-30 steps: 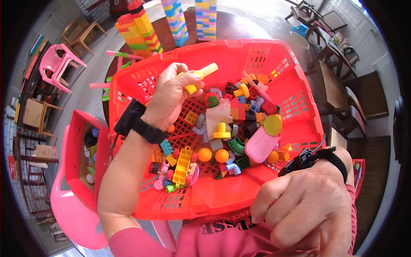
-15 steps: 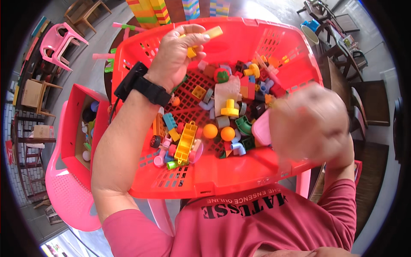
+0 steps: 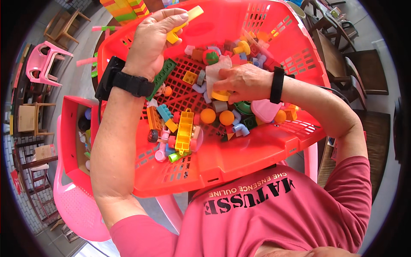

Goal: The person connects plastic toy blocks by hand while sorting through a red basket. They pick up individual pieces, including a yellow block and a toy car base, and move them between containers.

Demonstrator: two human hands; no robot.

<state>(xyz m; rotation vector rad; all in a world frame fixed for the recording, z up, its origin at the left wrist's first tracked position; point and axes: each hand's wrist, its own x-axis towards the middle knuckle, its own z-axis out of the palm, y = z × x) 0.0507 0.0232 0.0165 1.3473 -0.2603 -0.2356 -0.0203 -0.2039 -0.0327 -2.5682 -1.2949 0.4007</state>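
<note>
My left hand [image 3: 147, 40] is raised over the far left rim of a red plastic basket [image 3: 239, 152], its fingers closed on a yellow toy block [image 3: 195, 13]; more yellow [image 3: 173, 37] shows below the fingers. Down among the toys, my right hand [image 3: 252, 82] grips a yellow round toy piece [image 3: 220, 96], mostly covered by its fingers. A whitish crumpled sheet [image 3: 218, 67] lies beside those fingers. Around them are a pink toy piece [image 3: 264, 110], two orange balls [image 3: 208, 116], a grey cylinder [image 3: 220, 106] and a red toy with a green top [image 3: 210, 56].
Nearer in the basket lie a yellow toy tray [image 3: 184, 132] and a blue brick [image 3: 164, 112]. A long green strip [image 3: 162, 77] leans by my left wrist. Stacked coloured bricks [image 3: 124, 8] stand beyond the rim. On the left, a red box [image 3: 73, 141] rests on a pink chair [image 3: 79, 210].
My right hand has come left from the basket's right side onto the yellow round piece. My left hand still holds its yellow block. The view has shifted slightly.
</note>
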